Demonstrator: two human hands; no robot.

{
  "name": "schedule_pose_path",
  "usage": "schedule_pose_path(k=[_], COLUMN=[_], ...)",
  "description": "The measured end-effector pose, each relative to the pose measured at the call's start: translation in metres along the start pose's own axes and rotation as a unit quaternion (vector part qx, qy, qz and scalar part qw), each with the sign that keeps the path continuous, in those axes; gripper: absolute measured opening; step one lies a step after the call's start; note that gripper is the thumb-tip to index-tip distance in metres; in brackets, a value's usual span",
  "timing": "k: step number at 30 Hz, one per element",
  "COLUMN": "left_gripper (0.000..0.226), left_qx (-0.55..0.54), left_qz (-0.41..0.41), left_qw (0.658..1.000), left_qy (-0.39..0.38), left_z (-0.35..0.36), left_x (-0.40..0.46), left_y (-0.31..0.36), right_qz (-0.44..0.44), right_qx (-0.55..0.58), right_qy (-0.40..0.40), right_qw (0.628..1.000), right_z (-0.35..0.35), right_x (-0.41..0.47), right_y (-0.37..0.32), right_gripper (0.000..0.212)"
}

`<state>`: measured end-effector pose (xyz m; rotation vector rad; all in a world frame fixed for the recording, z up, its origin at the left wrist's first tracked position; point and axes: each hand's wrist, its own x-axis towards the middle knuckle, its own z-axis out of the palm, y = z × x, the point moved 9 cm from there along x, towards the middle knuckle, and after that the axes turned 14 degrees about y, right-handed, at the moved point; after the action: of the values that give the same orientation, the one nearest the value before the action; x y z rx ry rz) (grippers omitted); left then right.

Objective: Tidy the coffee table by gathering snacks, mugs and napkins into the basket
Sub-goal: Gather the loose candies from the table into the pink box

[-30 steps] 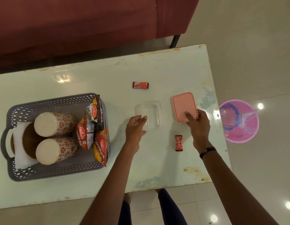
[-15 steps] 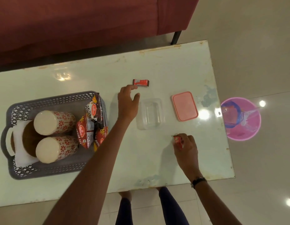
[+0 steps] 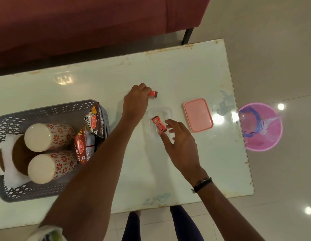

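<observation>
My left hand point(image 3: 136, 101) is shut on a small red candy point(image 3: 153, 94) at the middle of the white table point(image 3: 186, 70). A second red candy point(image 3: 159, 125) lies inside the clear plastic box point(image 3: 166, 112); my right hand point(image 3: 179, 141) hovers just beside it, fingers spread, one fingertip at its lower end. The grey basket point(image 3: 13, 192) at the left holds two floral mugs point(image 3: 46, 136), a white napkin point(image 3: 9, 178) under them and several snack packets point(image 3: 89, 136).
The box's pink lid point(image 3: 198, 114) lies on the table right of the box. A pink bin point(image 3: 261, 126) stands on the floor past the table's right edge. A dark red sofa point(image 3: 81, 23) runs behind the table.
My left hand reached the far candy and closed on it. My right hand carried the near candy from the table's front into the clear box and opened.
</observation>
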<state>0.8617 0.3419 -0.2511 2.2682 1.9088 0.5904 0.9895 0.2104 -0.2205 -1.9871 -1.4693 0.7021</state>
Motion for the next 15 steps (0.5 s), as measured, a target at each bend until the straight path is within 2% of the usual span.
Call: schedule_pose_path(k=[1, 4, 6, 11, 15], left_gripper=[0.022, 0.025, 0.025, 0.024, 0.029], left_qx=[-0.014, -0.079, -0.115, -0.168, -0.166], left_qz=[-0.024, -0.172, -0.220, -0.275, -0.311], left_qw=[1.000, 0.977, 0.961, 0.947, 0.936], left_qy=[0.011, 0.094, 0.124, 0.005, 0.012], left_z=[-0.003, -0.032, -0.053, -0.049, -0.060], left_x=[-0.001, -0.012, -0.030, -0.090, -0.106], left_y=[-0.002, -0.009, 0.001, 0.031, 0.022], right_qz=[0.004, 0.036, 0.056, 0.053, 0.023], right_qx=[0.005, 0.016, 0.024, 0.028, 0.025], right_qy=[0.003, 0.007, 0.012, 0.021, 0.016], right_qw=[1.000, 0.999, 0.998, 0.998, 0.999], right_z=[-0.003, -0.012, -0.018, -0.026, -0.027], right_x=[-0.003, -0.015, -0.018, -0.012, -0.002], right_y=[0.002, 0.014, 0.020, 0.017, 0.000], right_gripper=[0.035, 0.029, 0.028, 0.027, 0.026])
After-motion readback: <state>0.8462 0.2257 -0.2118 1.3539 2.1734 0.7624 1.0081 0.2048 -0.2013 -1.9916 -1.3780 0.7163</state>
